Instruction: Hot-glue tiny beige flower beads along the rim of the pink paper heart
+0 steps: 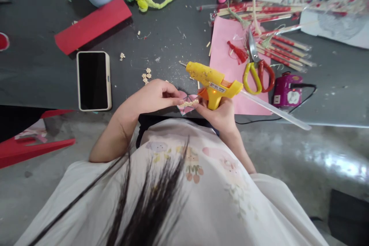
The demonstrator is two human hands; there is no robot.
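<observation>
My right hand (221, 115) is wrapped round the handle of a yellow hot glue gun (206, 73), whose nozzle points left and whose clear glue stick (276, 111) sticks out behind. Its thumb and fingertip also meet one end of a short, bumpy cream-coloured strip (188, 103). At the strip's other end, my left hand (155, 96) pinches it between thumb and fingers. Behind the strip is a pink heart (183, 112) with dark lines, at the table's front edge. Small cream flower-shaped pieces (147, 75) lie beyond my left hand.
Left on the dark table (164, 38) are a phone (92, 80) and a red box (93, 25). Pink paper (225, 42), scissors (255, 65) and wrapped sticks (288, 52) lie right. A purple power adapter (288, 90) with a black cable sits near the front edge.
</observation>
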